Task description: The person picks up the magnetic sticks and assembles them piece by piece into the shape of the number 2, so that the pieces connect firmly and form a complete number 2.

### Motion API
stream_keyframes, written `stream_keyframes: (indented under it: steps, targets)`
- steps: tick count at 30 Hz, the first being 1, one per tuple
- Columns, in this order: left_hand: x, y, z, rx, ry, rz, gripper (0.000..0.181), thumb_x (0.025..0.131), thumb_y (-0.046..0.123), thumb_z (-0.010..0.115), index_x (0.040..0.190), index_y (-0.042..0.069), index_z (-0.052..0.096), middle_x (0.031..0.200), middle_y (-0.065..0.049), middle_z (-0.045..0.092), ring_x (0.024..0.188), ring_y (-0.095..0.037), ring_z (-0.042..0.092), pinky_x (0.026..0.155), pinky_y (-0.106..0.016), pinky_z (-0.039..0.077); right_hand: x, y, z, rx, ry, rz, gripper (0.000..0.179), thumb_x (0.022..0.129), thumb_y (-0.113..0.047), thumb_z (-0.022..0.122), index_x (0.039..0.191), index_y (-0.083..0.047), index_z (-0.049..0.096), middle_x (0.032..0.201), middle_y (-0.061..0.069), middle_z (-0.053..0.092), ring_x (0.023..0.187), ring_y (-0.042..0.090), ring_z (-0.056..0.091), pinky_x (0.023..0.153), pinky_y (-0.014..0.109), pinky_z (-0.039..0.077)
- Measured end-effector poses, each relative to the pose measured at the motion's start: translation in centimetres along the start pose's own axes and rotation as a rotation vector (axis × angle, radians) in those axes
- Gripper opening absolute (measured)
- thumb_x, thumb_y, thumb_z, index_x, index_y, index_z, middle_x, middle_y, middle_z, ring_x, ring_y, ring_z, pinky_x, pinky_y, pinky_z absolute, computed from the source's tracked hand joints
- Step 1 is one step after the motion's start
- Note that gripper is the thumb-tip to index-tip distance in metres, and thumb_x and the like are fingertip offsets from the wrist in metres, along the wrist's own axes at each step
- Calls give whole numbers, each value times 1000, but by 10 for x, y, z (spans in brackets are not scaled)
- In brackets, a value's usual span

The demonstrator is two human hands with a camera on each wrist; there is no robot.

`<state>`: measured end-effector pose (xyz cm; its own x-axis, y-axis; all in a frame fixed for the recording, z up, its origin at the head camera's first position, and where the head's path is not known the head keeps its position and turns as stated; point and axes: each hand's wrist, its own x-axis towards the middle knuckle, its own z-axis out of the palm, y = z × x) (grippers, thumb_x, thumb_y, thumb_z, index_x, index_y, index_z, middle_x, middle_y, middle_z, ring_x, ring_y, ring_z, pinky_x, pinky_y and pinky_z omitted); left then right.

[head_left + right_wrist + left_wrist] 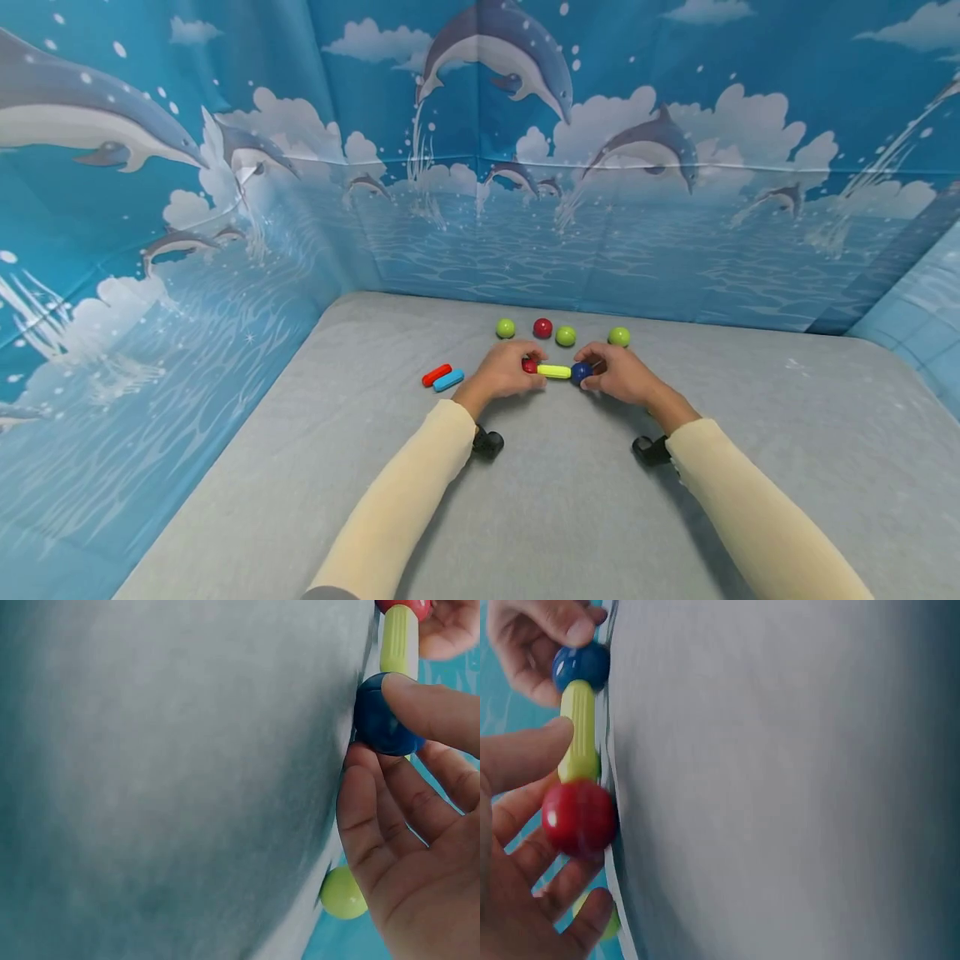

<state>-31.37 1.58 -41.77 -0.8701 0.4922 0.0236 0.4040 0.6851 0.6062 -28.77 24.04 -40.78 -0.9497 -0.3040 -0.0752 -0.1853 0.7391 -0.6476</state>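
A yellow ribbed rod (554, 372) joins a red ball (580, 818) at one end to a blue ball (388, 715) at the other. My left hand (510, 369) holds the red end, its thumb lying at the rod and its fingers curving behind the ball. On the other side, my right hand (622, 372) pinches the blue ball between thumb and fingers. Both hands face each other across the rod, close over the grey surface.
Behind the hands sit a loose red ball (542, 327) and green balls (506, 328). A red rod (437, 375) and a blue rod (448, 381) lie side by side left of my left hand. A dolphin-print curtain (480, 233) rises behind the grey table (555, 517).
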Motion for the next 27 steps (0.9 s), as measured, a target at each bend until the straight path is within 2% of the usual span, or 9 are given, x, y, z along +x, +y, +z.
stream_keyframes:
  steps: [4, 10, 12, 18, 23, 27]
  targets:
    - [9, 9, 9, 82, -17, 62, 36, 89, 24, 74, 124, 18, 69, 121, 2, 71, 112, -13, 63, 96, -27, 50, -3, 2, -4, -34, -5, -4, 41, 92, -9, 67, 131, 1, 56, 127, 24, 61, 115, 38, 61, 89, 46, 55]
    - [19, 16, 17, 86, -40, 80, 33, 91, 24, 72, 124, 20, 70, 121, 3, 72, 114, -13, 65, 96, -27, 50, -27, 3, -29, -175, -3, -76, 37, 94, -11, 63, 128, 1, 58, 124, 23, 63, 109, 36, 63, 90, 50, 53]
    - [20, 18, 17, 82, -53, 81, 32, 92, 24, 71, 124, 21, 70, 121, 3, 72, 115, -13, 64, 97, -28, 50, -38, 6, -39, -222, -4, -96, 33, 94, -11, 63, 125, 2, 60, 118, 21, 66, 104, 33, 64, 88, 49, 53]
    - [22, 21, 16, 44, -92, 70, 31, 94, 21, 68, 125, 22, 70, 124, 5, 71, 120, -14, 63, 99, -29, 50, -68, 22, -56, -345, 17, -128, 23, 92, -6, 63, 113, 2, 67, 91, 6, 67, 80, 15, 57, 69, 34, 49]
    - [25, 21, 17, 3, -93, 61, 30, 93, 21, 70, 123, 23, 72, 125, 6, 71, 117, -12, 64, 88, -24, 52, -84, 37, -56, -432, 27, -86, 19, 86, -2, 67, 105, 0, 70, 86, 6, 66, 76, 15, 58, 64, 34, 50]
    - [28, 20, 19, 1, -87, 38, 29, 92, 21, 72, 121, 26, 73, 125, 5, 71, 115, -11, 64, 80, -21, 51, -85, 46, -52, -430, 32, -56, 18, 86, -2, 67, 104, -1, 70, 87, 9, 66, 75, 17, 58, 64, 35, 49]
